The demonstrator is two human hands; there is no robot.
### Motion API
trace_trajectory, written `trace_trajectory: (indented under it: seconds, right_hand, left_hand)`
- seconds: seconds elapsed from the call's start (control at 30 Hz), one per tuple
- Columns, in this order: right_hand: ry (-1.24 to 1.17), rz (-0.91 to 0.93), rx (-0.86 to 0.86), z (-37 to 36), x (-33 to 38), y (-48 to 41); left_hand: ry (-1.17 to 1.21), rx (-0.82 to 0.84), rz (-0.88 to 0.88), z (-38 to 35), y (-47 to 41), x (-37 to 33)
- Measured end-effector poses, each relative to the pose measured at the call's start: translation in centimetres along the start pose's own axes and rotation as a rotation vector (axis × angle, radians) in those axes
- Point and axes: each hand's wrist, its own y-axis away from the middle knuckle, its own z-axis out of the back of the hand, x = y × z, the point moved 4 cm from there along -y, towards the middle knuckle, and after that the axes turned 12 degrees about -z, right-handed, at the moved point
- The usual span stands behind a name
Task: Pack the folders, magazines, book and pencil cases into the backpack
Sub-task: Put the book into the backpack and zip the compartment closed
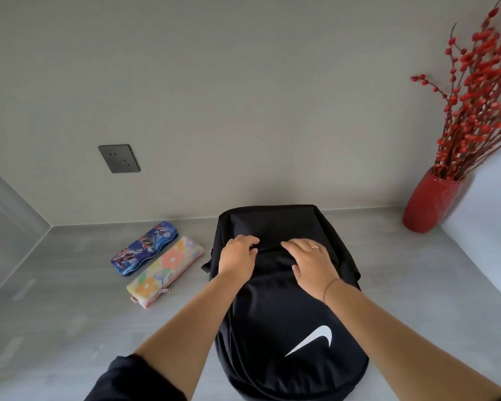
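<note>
Backpack: I see the black fabric backpack [284, 299] lying flat near the tabletop's [55, 299] front edge, white swoosh up, top toward the back wall.
Left hand: my left hand [237, 257] has its fingers curled together at the upper zip line; I judge it pinches a zipper pull, though the pull is hidden.
Right hand: my right hand [310, 261] lies spread flat, pressing the fabric, probably to steady it.
Cases: 2 remain out, the blue printed tin pencil case [145, 248] and the floral fabric pencil pouch [165, 272], touching, left of the backpack.
Folders, magazines, book: none visible.
</note>
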Motion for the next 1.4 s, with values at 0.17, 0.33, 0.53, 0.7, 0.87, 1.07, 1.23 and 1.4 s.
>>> trace_trajectory:
  seconds: [0.17,0.33,0.53,0.7,0.87,1.07,1.23,1.4]
  right_hand:
    - [0.054,-0.018,-0.050,-1.4,-0.3,-0.3]
    - [0.084,-0.031,-0.204,-1.7,-0.7,0.7]
    - [-0.023,-0.006,-0.289,-2.4,-1.4,2.7]
    - [-0.076,0.022,-0.308,-3.0,-1.6,3.9]
    - [-0.055,0.023,-0.287,-3.6,-2.0,4.5]
    - [-0.056,0.003,-0.273,-3.5,-1.9,4.8]
    - [-0.078,-0.011,-0.257,-3.6,-1.8,5.1]
    - [-0.102,-0.049,-0.296,-3.5,-2.0,5.3]
  left_hand:
    - [-0.072,0.000,-0.008,-1.1,-2.2,-0.3]
    - [-0.310,0.113,-0.132,-3.0,-3.5,-1.1]
    - [-0.422,0.163,-0.197,-3.7,-4.1,-1.5]
    - [-0.398,0.271,-0.218,-4.3,-3.7,-1.2]
    - [-0.410,0.175,-0.234,-4.2,-3.5,-1.4]
    - [-0.423,0.166,-0.268,-4.4,-3.4,-1.8]
    - [-0.274,0.098,-0.171,-3.6,-3.7,-1.7]
    - [0.041,-0.151,-0.063,-0.2,-4.5,-3.1]
